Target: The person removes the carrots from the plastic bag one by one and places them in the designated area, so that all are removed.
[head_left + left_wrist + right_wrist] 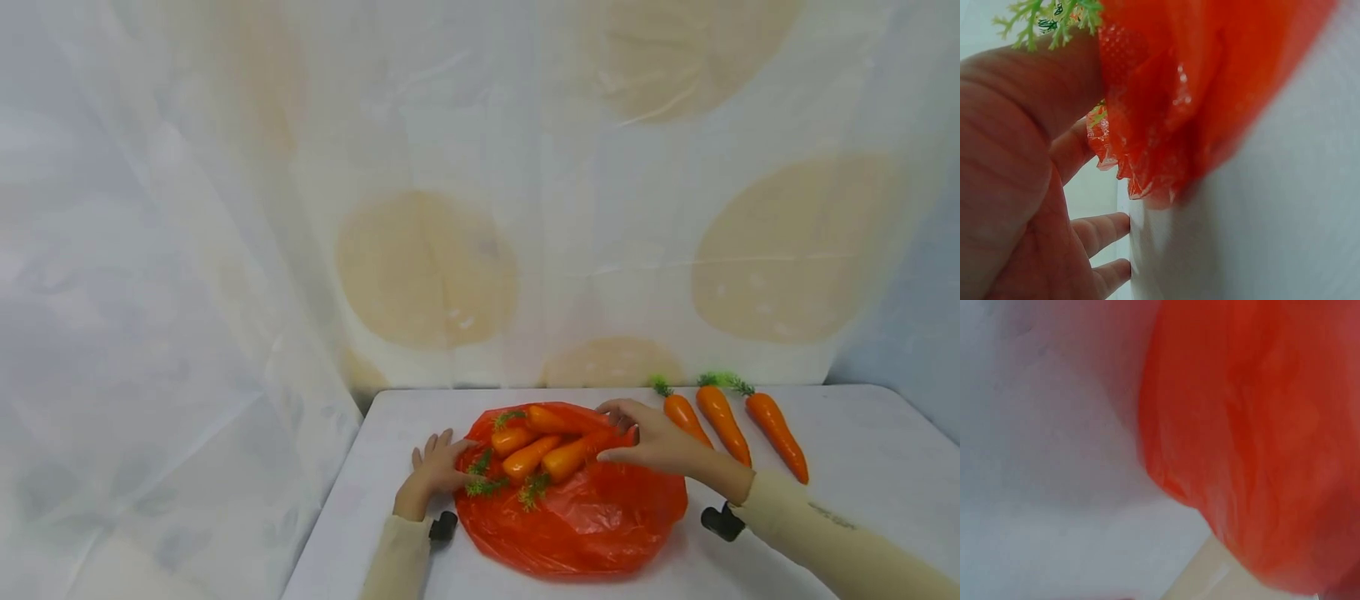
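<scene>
A red plastic bag (577, 533) lies on the table, with several orange carrots (532, 456) with green tops resting in its opened mouth. At the bag's left edge my left hand (441, 468) has its fingers spread. In the left wrist view its thumb (1041, 75) touches the red plastic beside a green sprig (1054, 19), and two straight fingers (1107, 232) touch the tabletop. My right hand (660, 437) is at the bag's right rim, thumb and fingers apart beside the carrots. The right wrist view shows the red bag (1241, 444) but not the hand's fingers.
Three more carrots (777, 433) with green tops lie side by side on the white table (862, 517), right of the bag. A pale curtain (570, 208) with tan spots hangs behind the table. White sheeting (150, 375) hangs on the left.
</scene>
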The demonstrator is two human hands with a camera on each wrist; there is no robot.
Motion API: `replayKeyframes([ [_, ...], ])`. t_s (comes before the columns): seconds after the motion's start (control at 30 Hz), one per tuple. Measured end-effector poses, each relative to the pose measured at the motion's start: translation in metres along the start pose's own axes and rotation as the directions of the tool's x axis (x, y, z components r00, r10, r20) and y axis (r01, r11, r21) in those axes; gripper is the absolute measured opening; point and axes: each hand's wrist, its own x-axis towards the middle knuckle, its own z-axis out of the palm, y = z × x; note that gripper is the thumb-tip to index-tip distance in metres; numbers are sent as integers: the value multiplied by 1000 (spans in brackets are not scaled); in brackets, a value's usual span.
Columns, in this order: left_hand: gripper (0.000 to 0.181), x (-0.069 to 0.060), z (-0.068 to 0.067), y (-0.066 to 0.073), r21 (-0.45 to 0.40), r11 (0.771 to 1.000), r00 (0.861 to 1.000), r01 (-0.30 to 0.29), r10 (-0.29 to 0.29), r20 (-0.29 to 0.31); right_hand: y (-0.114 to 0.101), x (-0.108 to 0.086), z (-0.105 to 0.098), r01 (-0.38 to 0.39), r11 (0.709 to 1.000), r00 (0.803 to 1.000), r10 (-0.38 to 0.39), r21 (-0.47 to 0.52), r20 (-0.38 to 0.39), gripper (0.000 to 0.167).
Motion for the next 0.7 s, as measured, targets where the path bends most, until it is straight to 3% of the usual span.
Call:
replayKeyframes([
  [0.3, 58, -1, -5, 3, 5, 1000, 1000, -7, 7, -1, -9, 5, 19, 30, 998, 998, -32, 46, 52, 68],
  [0.53, 64, 0, -3, 1, 11, 1000, 1000, 1, -1, 6, -9, 9, 35, 91, 996, 994, -90, -22, 69, 63],
  [0.7, 66, -3, -2, 2, 9, 1000, 1000, 2, -2, 3, -13, 8, 43, 105, 994, 989, -103, -16, 103, 61],
])
